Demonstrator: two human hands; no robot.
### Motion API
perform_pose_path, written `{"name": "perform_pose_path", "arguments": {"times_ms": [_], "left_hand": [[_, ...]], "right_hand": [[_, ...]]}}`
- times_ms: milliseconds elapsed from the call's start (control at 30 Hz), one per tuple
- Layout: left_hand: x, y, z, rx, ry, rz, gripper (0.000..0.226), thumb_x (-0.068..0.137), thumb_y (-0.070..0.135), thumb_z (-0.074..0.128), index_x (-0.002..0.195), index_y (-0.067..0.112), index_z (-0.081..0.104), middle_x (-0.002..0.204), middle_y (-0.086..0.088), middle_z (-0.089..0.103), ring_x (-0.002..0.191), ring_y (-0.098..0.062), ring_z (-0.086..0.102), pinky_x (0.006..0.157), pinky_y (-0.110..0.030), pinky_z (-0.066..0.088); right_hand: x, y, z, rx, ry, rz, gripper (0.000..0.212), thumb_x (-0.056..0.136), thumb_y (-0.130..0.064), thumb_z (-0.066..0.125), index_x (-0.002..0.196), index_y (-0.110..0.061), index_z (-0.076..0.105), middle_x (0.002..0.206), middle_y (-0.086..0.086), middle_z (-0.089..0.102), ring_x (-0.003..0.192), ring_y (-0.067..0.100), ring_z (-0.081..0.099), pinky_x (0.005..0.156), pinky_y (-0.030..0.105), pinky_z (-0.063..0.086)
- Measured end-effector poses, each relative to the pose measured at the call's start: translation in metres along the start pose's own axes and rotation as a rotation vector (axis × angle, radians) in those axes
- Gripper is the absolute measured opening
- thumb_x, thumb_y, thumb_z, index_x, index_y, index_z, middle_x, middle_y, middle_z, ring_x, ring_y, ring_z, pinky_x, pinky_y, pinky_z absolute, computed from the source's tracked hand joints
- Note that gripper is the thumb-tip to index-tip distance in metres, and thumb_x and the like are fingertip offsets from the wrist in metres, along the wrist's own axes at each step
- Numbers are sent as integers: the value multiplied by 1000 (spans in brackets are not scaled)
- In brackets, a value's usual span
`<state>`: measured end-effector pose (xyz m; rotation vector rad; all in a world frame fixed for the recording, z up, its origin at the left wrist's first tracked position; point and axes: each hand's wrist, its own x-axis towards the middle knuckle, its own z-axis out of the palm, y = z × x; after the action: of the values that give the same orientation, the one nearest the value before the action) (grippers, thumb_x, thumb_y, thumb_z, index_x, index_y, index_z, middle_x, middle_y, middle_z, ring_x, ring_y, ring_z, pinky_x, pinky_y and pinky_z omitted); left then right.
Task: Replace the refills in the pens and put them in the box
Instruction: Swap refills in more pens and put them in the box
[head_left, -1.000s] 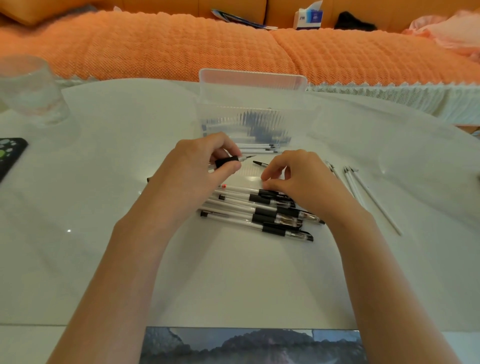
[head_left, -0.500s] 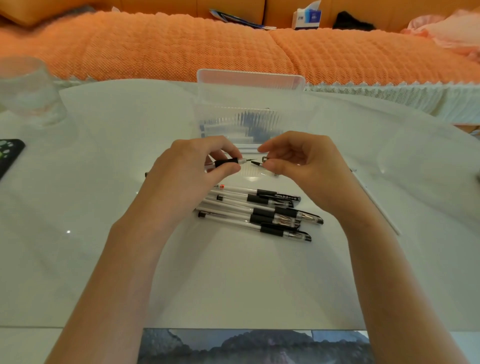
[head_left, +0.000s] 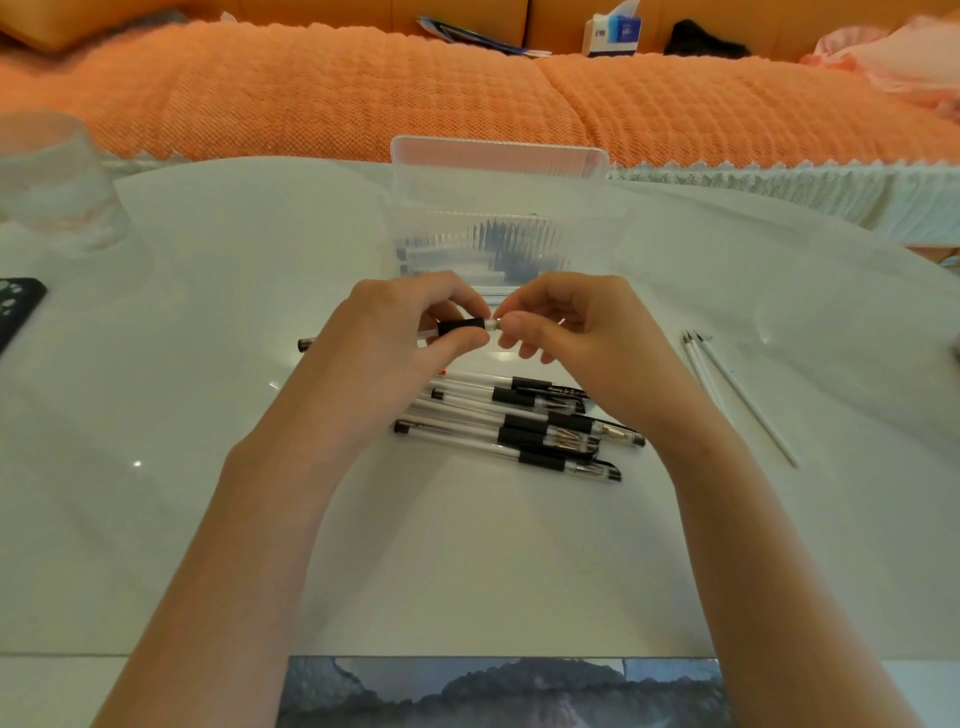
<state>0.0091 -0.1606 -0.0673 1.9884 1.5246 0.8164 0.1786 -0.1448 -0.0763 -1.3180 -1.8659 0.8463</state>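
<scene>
We are gripping the pen (head_left: 460, 327) above the counter (head_left: 208, 374) in the left hand (head_left: 389, 338), fingers (head_left: 452, 301) curled round it, right hand (head_left: 571, 325) pinching its tip piece; apparently refitting it, next needing aligned twisting, then boxing.

Most of the pen (head_left: 460, 327) is buried in the left hand (head_left: 400, 343), and its tip end vanishes behind the right hand (head_left: 576, 332) pinching it. Whatever's in the box (head_left: 498, 156) is just a smear through ribbed plastic. Glass (head_left: 52, 182) at the table's (head_left: 260, 270) far left corner is blurry, and the phone (head_left: 15, 306) by the left edge is cropped off.
</scene>
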Motion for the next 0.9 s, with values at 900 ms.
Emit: {"name": "perform_pose_path", "arguments": {"times_ms": [900], "left_hand": [[-1, 3, 0, -18, 9, 0, 14, 81, 25, 70, 94, 25, 65, 91, 9, 69, 90, -6, 63, 87, -21, 46]], "right_hand": [[-1, 1, 1, -34, -10, 67, 31, 95, -37, 49, 84, -15, 68, 72, -11, 67, 61, -1, 56, 58, 8, 42]]}}
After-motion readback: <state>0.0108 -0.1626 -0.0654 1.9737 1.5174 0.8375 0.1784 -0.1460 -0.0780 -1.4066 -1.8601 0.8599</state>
